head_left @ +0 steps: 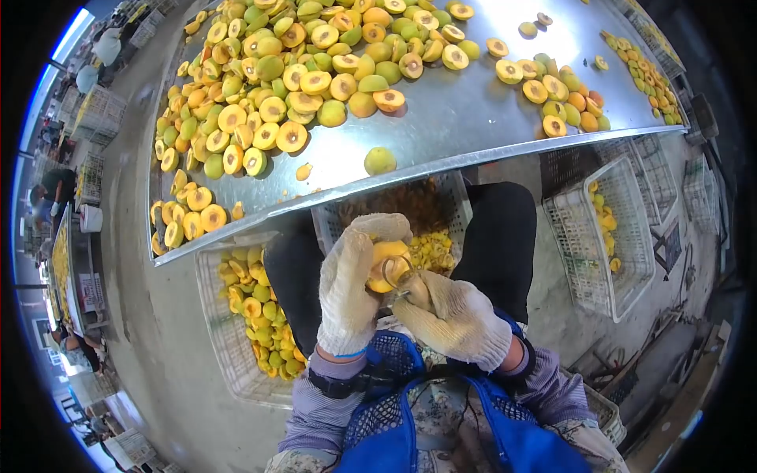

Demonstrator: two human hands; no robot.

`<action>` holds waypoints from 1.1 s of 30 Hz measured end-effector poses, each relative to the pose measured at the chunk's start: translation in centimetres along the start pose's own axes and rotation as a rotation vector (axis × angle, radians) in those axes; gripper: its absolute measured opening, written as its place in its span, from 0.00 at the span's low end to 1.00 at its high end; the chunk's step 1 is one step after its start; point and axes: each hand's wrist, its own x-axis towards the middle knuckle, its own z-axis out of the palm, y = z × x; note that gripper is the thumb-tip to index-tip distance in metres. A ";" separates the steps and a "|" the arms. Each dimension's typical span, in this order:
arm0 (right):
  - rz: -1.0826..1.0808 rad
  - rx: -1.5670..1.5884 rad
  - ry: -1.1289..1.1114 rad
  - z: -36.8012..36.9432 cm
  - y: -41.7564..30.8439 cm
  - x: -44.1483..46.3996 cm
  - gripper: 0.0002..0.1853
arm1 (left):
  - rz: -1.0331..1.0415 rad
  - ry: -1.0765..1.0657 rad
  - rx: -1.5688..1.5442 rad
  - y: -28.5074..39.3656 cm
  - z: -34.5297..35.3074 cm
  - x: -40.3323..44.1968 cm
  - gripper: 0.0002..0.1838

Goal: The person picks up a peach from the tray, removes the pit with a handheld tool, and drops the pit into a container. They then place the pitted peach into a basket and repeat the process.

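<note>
My gloved left hand (351, 288) is closed around a yellow peach half (384, 262), cut side facing up and toward the right. In my gloved right hand (457, 322) is a small metal pitting tool with a looped end (408, 276), its loop against the fruit; the fingers hide the handle. Both hands are over my lap, above a crate (460, 201) between my knees that has yellow fruit pieces (430, 251) and brown scraps (394, 203) in it.
A metal table (339, 165) spans the front, bearing a large heap of peach halves (268, 67) and smaller groups at right. A crate of peach halves (264, 315) stands by my left leg. Another crate (579, 256) is at right. People and crates line the far left.
</note>
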 end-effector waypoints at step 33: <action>0.069 0.804 -0.385 -1.0 0.6 -2.3 0.17 | 0.488 -0.097 0.688 2.7 4.9 -0.7 0.13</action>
